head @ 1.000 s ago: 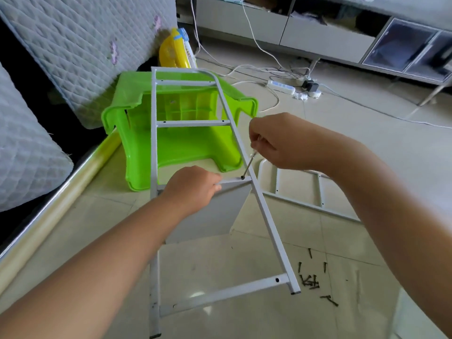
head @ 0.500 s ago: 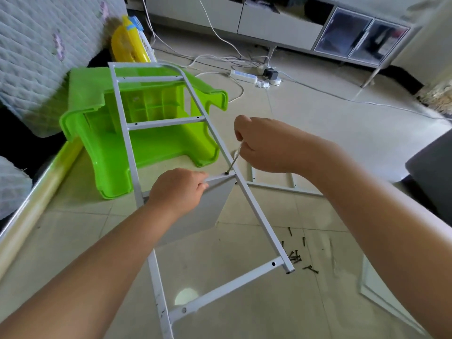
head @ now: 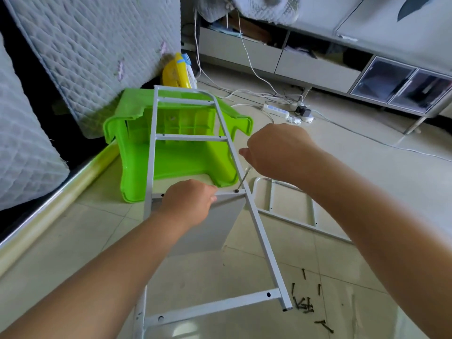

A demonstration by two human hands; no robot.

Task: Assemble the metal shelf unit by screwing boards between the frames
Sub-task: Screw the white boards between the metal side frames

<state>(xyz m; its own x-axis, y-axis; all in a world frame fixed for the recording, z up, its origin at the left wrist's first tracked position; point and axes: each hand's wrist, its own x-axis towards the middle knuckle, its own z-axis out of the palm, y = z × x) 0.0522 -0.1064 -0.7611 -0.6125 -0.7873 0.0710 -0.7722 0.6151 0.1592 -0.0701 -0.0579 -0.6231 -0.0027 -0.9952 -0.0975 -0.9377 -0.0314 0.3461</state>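
pale glossy floor tiles (head: 367,182) spread across the room, with a quilted grey mattress (head: 97,45) leaning at the left and a low grey cabinet (head: 318,69) along the far wall. a white power strip (head: 277,110) with trailing cables lies in front of that cabinet. centre stage, the white metal ladder-shaped frame (head: 259,231) stands tilted, its top against an overturned bright green plastic stool (head: 181,157). a yellow plastic object (head: 176,74) sits behind the stool. the left hand (head: 189,204) curls over the middle rung and grips the top edge of a flat white board (head: 215,228), which hangs below that rung, pressed up to the frame. the right hand (head: 276,152) is clenched round the handle of a thin metal screwdriver (head: 243,178); the handle itself is hidden in the fist. the shaft slants down and its tip meets a screw hole at the right end of the rung, just beside the side rail. a second white metal frame (head: 288,211) lies flat on the tiles to the right, partly behind the right forearm. near the standing frame's lower right foot, a scatter of small dark screws (head: 304,305) lies on the floor.
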